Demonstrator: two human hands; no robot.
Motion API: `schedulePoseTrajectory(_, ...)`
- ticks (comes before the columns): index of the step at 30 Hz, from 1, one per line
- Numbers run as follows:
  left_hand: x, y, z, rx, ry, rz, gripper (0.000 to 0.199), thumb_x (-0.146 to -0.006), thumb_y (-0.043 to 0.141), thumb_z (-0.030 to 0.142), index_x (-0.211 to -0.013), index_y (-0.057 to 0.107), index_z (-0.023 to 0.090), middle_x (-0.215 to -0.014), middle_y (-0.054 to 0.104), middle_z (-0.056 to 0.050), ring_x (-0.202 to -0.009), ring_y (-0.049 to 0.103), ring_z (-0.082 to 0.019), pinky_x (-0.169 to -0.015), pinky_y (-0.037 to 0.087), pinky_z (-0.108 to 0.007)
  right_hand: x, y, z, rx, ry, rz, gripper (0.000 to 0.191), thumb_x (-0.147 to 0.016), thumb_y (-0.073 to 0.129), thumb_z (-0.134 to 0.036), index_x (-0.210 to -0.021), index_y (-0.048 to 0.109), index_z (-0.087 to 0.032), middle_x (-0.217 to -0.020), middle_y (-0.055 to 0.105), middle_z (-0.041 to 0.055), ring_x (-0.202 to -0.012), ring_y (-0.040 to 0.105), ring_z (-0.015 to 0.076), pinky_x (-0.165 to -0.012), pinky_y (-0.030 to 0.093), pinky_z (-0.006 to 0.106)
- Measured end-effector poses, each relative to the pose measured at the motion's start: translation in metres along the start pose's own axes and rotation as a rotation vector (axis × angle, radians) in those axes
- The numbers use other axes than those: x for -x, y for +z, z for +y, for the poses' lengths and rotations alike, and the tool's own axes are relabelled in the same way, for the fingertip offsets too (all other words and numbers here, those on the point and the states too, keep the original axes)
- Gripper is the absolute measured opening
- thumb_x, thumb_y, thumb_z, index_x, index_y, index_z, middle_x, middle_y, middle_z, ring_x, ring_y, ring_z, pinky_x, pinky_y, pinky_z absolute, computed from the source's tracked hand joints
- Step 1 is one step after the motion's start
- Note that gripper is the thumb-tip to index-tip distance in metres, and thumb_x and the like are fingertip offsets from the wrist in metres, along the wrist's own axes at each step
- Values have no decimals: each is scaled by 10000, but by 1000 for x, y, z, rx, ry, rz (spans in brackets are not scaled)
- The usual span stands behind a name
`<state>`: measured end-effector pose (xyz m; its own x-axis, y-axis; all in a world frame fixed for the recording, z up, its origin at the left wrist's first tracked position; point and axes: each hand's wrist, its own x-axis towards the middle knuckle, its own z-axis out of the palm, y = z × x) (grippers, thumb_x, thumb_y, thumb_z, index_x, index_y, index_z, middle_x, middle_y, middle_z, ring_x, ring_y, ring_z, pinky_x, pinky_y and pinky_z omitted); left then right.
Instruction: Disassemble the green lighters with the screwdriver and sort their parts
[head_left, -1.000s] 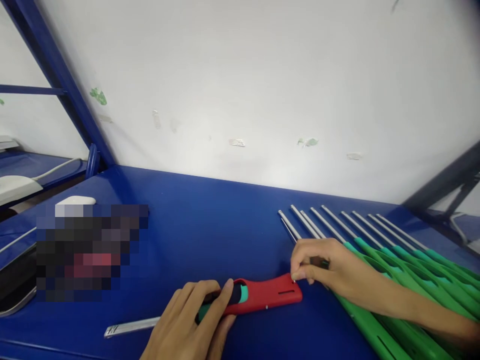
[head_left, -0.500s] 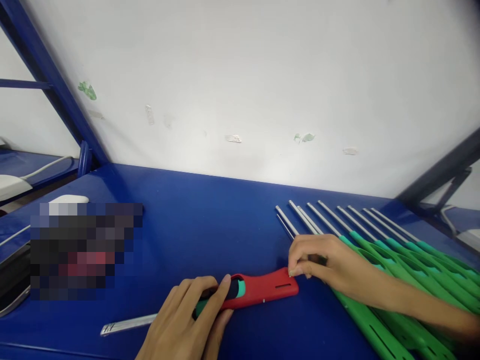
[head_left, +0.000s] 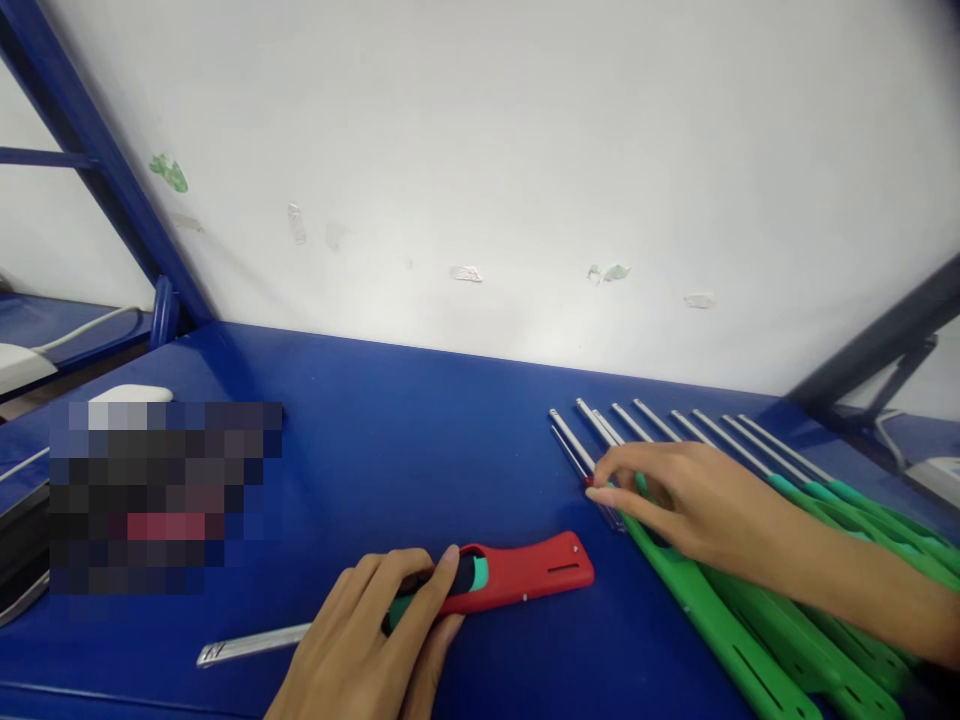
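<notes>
My left hand [head_left: 367, 625] is closed around a red long-necked gas lighter [head_left: 525, 575], pressing it to the table. Its silver tube [head_left: 255, 642] sticks out to the left, and a dark and teal trigger part shows by my thumb. A tiny screw [head_left: 575, 548] is visible near the end of the red handle. My right hand [head_left: 675, 495] pinches a slim screwdriver [head_left: 591, 484] with thumb and fingers at its red part; the tool still lies along the table. Part of it is hidden by my fingers. Right beside it lie several green gas lighters [head_left: 720, 630].
Silver lighter tubes [head_left: 787, 448] point toward the white wall [head_left: 480, 150] behind the blue table [head_left: 390, 440]. A blurred-out dark patch [head_left: 165, 490] covers things at the left, with a white object [head_left: 131, 393] behind it. Blue frame posts [head_left: 112, 150] stand at the sides.
My right hand has left the end of the red handle and moved right and away from me to the screwdriver. The tiny screw now shows on the handle. My left hand keeps its hold.
</notes>
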<state>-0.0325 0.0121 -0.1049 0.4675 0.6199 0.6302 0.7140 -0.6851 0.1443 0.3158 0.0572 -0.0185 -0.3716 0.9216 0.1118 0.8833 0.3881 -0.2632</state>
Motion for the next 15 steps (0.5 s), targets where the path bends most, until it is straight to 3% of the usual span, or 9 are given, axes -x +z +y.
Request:
schedulePoseTrajectory(4,0,1,0,-21,12,8,355,-1166,469,286,-1491,603,236,-1192,724,-69,-994,736,-223,-857,655,-359,5,13,-2,262,-39,65,365,-1072,528,-529,-949,705,-235,-853,734,51,-587,613,202,-574,214,342)
schedulePoseTrajectory(7,-1,1,0,-32,17,5,349,-1169,464,278,-1484,606,234,-1181,724,-65,-994,735,-218,-853,645,-346,6,20,-9,374,-81,79,300,-1084,493,-391,-892,660,-230,-789,686,31,-522,579,194,-582,155,353)
schedulePoseTrajectory(11,-2,0,-1,-33,30,18,344,-1171,462,277,-1481,603,228,-1171,723,-64,-980,731,-215,-830,633,-337,6,18,-11,439,-131,125,255,-1075,503,-330,-869,620,-236,-764,682,18,-521,625,205,-558,181,356)
schedulePoseTrajectory(15,-2,0,-1,-33,39,22,357,-1171,458,270,-1504,581,225,-1191,719,-67,-1013,726,-224,-834,632,-343,8,-5,-9,410,-130,229,316,-1123,447,-482,-1002,620,-246,-629,658,-22,-483,645,217,-499,289,346)
